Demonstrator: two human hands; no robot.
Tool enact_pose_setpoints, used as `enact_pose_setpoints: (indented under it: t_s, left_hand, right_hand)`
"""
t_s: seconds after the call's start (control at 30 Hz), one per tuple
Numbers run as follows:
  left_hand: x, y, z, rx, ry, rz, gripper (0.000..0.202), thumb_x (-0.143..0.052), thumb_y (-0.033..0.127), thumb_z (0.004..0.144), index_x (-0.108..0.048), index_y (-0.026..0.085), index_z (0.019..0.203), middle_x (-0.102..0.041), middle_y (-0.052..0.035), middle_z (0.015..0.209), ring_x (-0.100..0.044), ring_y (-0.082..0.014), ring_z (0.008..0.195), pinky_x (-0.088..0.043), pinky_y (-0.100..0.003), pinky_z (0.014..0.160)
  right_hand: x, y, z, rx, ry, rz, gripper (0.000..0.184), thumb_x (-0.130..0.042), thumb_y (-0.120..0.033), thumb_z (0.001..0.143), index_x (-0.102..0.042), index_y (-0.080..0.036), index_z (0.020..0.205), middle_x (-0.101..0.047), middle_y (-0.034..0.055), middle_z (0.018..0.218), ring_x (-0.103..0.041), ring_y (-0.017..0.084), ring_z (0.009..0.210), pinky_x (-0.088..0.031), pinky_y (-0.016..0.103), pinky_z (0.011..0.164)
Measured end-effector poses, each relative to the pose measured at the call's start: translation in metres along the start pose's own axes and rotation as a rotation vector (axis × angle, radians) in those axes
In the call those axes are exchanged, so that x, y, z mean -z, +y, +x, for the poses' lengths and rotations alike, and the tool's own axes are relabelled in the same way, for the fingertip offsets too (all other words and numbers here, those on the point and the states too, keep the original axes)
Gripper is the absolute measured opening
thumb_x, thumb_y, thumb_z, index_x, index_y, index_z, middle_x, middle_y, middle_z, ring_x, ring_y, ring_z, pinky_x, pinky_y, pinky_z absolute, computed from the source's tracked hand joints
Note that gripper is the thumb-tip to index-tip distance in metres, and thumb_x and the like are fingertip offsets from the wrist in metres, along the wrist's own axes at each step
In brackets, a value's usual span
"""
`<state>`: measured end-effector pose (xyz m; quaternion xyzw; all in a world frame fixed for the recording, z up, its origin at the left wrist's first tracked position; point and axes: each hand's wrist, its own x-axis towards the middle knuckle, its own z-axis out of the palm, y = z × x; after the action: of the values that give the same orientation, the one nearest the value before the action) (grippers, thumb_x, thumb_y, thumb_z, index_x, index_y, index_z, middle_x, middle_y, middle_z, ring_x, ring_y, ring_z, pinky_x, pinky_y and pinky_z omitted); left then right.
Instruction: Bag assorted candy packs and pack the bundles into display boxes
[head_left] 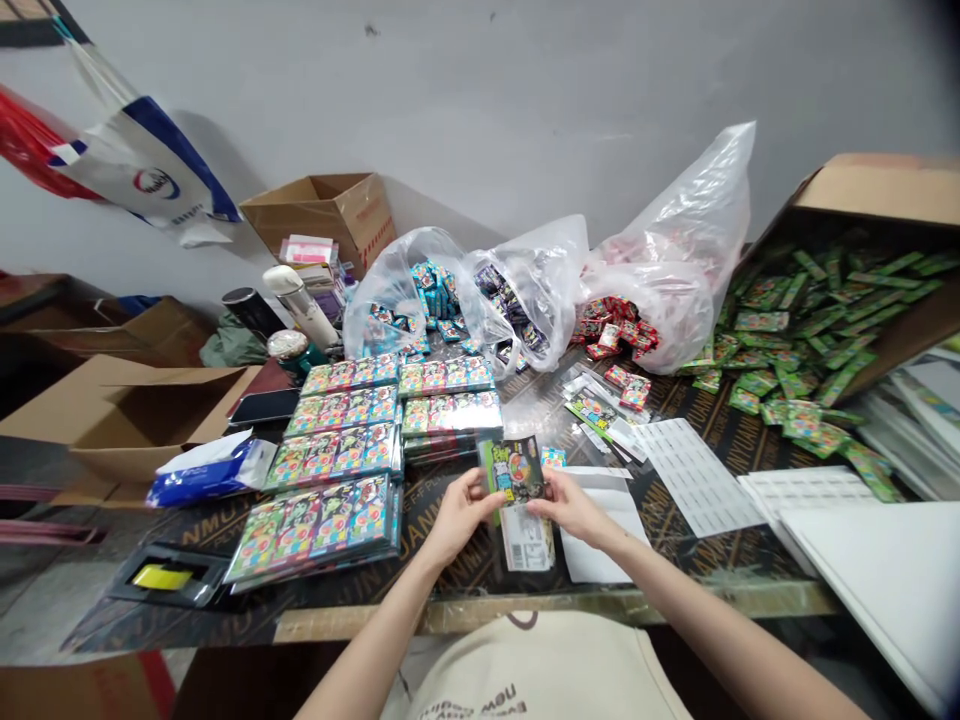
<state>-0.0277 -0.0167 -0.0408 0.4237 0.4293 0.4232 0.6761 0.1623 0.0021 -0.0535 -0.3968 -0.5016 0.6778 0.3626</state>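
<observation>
Between both hands, over the front middle of the table, is a printed card [516, 468] in green and black with colourful lettering. My left hand [463, 512] pinches its left side, thumb on the front. My right hand [576, 508] grips its lower right corner. Just below the card shows a white piece with a barcode [526, 545]; whether it is joined to the card I cannot tell. A white paper sheet [604, 535] lies beside my right hand, with a small blue packet [553, 457] behind it. Stacked colourful packs [330, 520] stand to the left of my left hand.
Plastic bags hold blue packets [435, 295], dark purple packets [510, 300] and red packets [611, 325] at the back. A tipped carton [877, 185] spills green packets [806, 370] on the right. Sticker sheets [694, 475], bottles [300, 305] and a phone [264, 407] lie around.
</observation>
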Motion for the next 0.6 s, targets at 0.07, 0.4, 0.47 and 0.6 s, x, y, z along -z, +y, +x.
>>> enact_pose_setpoints:
  t_s: [0.07, 0.4, 0.47, 0.6]
  left_hand:
    - [-0.004, 0.004, 0.001, -0.037, -0.001, -0.031, 0.04, -0.066, 0.032, 0.071, -0.057, 0.015, 0.106, -0.067, -0.0075, 0.092, -0.063, -0.0178, 0.078, -0.049, -0.027, 0.067]
    - [-0.031, 0.018, -0.003, 0.096, 0.218, -0.322, 0.032, -0.065, 0.041, 0.067, -0.068, 0.012, 0.082, -0.069, -0.0069, 0.08, -0.061, -0.0158, 0.069, -0.044, -0.024, 0.062]
    - [-0.03, 0.023, 0.0, 0.162, 0.266, -0.35, 0.026, -0.066, 0.038, 0.065, -0.068, 0.012, 0.071, -0.069, -0.0061, 0.073, -0.06, -0.0145, 0.064, -0.042, -0.023, 0.057]
    - [-0.026, 0.041, -0.002, 0.023, 0.223, -0.116, 0.016, -0.066, 0.025, 0.064, -0.07, 0.015, 0.076, -0.07, -0.0065, 0.08, -0.062, -0.0182, 0.075, -0.045, -0.027, 0.066]
  right_hand:
    - [-0.006, -0.005, -0.001, 0.018, 0.063, 0.048, 0.045, -0.071, -0.037, 0.065, -0.057, -0.021, 0.105, -0.066, 0.0034, 0.095, -0.062, 0.019, 0.086, -0.049, 0.033, 0.078]
    - [-0.031, -0.046, 0.0, -0.037, 0.308, 0.429, 0.011, -0.063, -0.021, 0.062, -0.063, -0.018, 0.072, -0.069, 0.0041, 0.079, -0.064, 0.022, 0.08, -0.049, 0.035, 0.077]
    - [-0.03, -0.048, -0.001, -0.07, 0.272, 0.446, 0.013, -0.065, -0.016, 0.058, -0.06, -0.019, 0.07, -0.069, 0.0019, 0.077, -0.064, 0.019, 0.073, -0.049, 0.034, 0.074]
    - [-0.026, -0.04, -0.004, 0.094, 0.401, 0.274, 0.014, -0.07, -0.023, 0.062, -0.063, -0.021, 0.074, -0.069, 0.001, 0.078, -0.063, 0.017, 0.07, -0.048, 0.034, 0.074]
